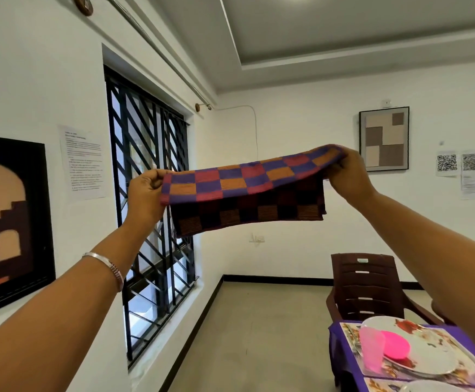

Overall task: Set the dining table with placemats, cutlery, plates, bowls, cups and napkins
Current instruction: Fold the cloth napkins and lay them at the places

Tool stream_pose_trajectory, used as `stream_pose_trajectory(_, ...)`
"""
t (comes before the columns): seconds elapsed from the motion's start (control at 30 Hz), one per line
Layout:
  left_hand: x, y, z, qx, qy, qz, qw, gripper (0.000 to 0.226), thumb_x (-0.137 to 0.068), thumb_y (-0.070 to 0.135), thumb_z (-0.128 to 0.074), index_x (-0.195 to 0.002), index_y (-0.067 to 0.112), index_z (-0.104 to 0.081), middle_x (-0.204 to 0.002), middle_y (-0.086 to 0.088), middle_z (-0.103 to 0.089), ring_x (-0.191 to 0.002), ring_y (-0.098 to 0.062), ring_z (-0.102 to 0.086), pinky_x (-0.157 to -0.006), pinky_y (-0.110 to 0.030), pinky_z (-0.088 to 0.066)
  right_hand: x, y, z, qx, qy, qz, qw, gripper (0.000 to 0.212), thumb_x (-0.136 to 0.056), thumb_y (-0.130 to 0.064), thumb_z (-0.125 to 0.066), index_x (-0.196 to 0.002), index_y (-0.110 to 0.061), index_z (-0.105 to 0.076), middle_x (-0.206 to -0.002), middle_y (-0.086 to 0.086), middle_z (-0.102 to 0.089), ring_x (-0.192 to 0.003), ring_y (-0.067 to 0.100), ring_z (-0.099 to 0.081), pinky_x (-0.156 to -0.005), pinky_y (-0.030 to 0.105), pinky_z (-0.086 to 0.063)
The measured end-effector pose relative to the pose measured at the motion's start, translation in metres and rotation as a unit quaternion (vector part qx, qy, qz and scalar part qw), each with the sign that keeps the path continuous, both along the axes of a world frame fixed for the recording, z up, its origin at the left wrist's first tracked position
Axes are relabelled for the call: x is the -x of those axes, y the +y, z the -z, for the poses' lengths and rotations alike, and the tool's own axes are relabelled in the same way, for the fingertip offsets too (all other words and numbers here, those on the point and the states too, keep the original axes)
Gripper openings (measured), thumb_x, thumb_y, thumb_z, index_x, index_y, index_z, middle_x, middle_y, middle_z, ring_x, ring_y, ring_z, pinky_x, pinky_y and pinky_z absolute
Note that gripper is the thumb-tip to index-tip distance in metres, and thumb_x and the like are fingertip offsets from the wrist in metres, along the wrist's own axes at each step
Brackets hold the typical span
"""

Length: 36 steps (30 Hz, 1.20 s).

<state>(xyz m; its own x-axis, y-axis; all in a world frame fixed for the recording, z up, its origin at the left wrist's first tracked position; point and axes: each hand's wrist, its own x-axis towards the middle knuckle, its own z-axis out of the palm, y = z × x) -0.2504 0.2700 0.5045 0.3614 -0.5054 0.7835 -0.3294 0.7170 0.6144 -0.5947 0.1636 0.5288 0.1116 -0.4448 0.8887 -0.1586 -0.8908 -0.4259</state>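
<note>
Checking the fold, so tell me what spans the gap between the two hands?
In the head view, the checkered napkin stretches between the left hand and right hand, folded over, each grip pinching one end.

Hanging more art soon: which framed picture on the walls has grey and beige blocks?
The small framed picture on the far wall, above the chair; the large one by the window shows orange arches.

Both arms raised and outstretched; left hand [145, 190] and right hand [349, 172] each pinched closed.
</note>
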Motion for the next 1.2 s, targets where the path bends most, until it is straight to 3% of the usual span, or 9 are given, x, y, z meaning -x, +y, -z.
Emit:
stream_pose_trajectory(0.07, 0.004, 0.000, 0.001, 0.004, -0.010, -0.021, 1.000, 0.035, -0.088, -0.018, -0.046, -0.079, 0.014, -0.060, -0.060, 0.014, -0.067, -0.058, 0.003, -0.061, -0.059, -0.011, -0.050, -0.004, -0.003, 0.000, -0.018, 0.005, 0.027, 0.999, 0.015, -0.091, -0.007, -0.045, -0.094, -0.008, -0.060, -0.078, 0.009, -0.063, -0.071, 0.021, -0.059, -0.060, 0.040, -0.054)
stream_pose_trajectory(0.13, 0.010, 0.003, 0.003, 0.017, -0.008, -0.042, 0.999, 0.035, -0.089, -0.013, -0.048, -0.079, 0.018, -0.060, -0.069, 0.008, -0.064, -0.059, 0.004, -0.060, -0.059, -0.010, -0.049, -0.008, -0.004, 0.000, -0.057, -0.012, 0.001, 0.998, 0.015, -0.093, 0.004, -0.048, -0.101, -0.008, -0.047, -0.081, 0.012, -0.057, -0.072, 0.018, -0.056, -0.056, 0.028, -0.052)
stream_pose_trajectory(0.3, 0.006, 0.001, -0.007, 0.008, 0.176, 0.083, 0.981, 0.031, -0.096, 0.002, -0.035, -0.077, 0.012, -0.058, -0.060, 0.005, -0.060, -0.056, -0.006, -0.058, -0.058, -0.018, -0.050, -0.014, -0.004, 0.001, -0.080, -0.028, -0.015, 0.996, 0.035, -0.081, 0.019, -0.056, -0.080, -0.015, -0.052, -0.089, 0.015, -0.061, -0.082, 0.027, -0.060, -0.061, 0.027, -0.055)
stream_pose_trajectory(0.5, 0.004, 0.003, 0.001, 0.026, 0.050, -0.024, 0.998, 0.032, -0.093, -0.007, -0.042, -0.083, 0.017, -0.062, -0.078, -0.002, -0.060, -0.075, -0.015, -0.056, -0.071, -0.024, -0.050, -0.017, -0.004, 0.002, -0.101, -0.084, -0.071, 0.989, 0.017, -0.080, 0.001, -0.071, -0.086, -0.012, -0.062, -0.088, 0.012, -0.069, -0.088, 0.027, -0.068, -0.086, 0.041, -0.055)
stream_pose_trajectory(0.63, 0.006, 0.002, 0.000, 0.022, 0.121, 0.033, 0.992, 0.034, -0.096, -0.002, -0.036, -0.079, 0.015, -0.060, -0.068, 0.003, -0.059, -0.069, -0.012, -0.055, -0.070, -0.022, -0.050, -0.020, -0.008, 0.007, -0.080, -0.076, -0.035, 0.993, 0.025, -0.069, -0.010, -0.079, -0.092, -0.008, -0.069, -0.096, 0.016, -0.072, -0.095, 0.034, -0.068, -0.088, 0.048, -0.054)
stream_pose_trajectory(0.8, 0.004, 0.003, 0.002, -0.001, 0.140, 0.067, 0.988, 0.032, -0.099, 0.003, -0.033, -0.081, 0.011, -0.059, -0.060, 0.007, -0.062, -0.059, -0.006, -0.061, -0.061, -0.018, -0.054, -0.018, -0.011, 0.011, -0.046, -0.052, 0.009, 0.998, 0.018, -0.076, 0.003, -0.068, -0.094, -0.001, -0.069, -0.094, 0.014, -0.072, -0.092, 0.034, -0.067, -0.085, 0.054, -0.053)
stream_pose_trajectory(1.0, 0.003, 0.003, 0.009, -0.037, 0.141, 0.050, 0.988, 0.030, -0.097, 0.004, -0.035, -0.078, 0.012, -0.057, -0.060, 0.004, -0.059, -0.058, -0.008, -0.058, -0.057, -0.017, -0.051, -0.011, -0.008, 0.017, -0.022, -0.053, 0.044, 0.997, 0.032, -0.084, 0.012, -0.058, -0.114, 0.000, -0.057, -0.092, 0.008, -0.062, -0.086, 0.024, -0.060, -0.085, 0.041, -0.052)
stream_pose_trajectory(1.1, 0.006, 0.007, 0.015, -0.038, 0.095, 0.036, 0.994, 0.031, -0.097, 0.002, -0.035, -0.078, 0.012, -0.057, -0.054, 0.010, -0.063, -0.053, -0.004, -0.061, -0.055, -0.016, -0.052, -0.007, -0.004, 0.016, -0.013, -0.007, 0.083, 0.996, 0.027, -0.082, 0.007, -0.055, -0.098, -0.010, -0.068, -0.091, 0.009, -0.067, -0.087, 0.022, -0.063, -0.083, 0.037, -0.053)
stream_pose_trajectory(1.2, 0.009, 0.009, 0.020, -0.015, -0.001, -0.003, 1.000, 0.027, -0.091, -0.009, -0.048, -0.083, 0.013, -0.060, -0.063, 0.013, -0.069, -0.062, -0.003, -0.066, -0.059, -0.016, -0.055, -0.009, -0.002, 0.018, 0.015, -0.023, 0.047, 0.999, 0.022, -0.077, 0.006, -0.054, -0.088, -0.008, -0.066, -0.080, -0.008, -0.070, -0.078, 0.009, -0.064, -0.073, 0.024, -0.054)
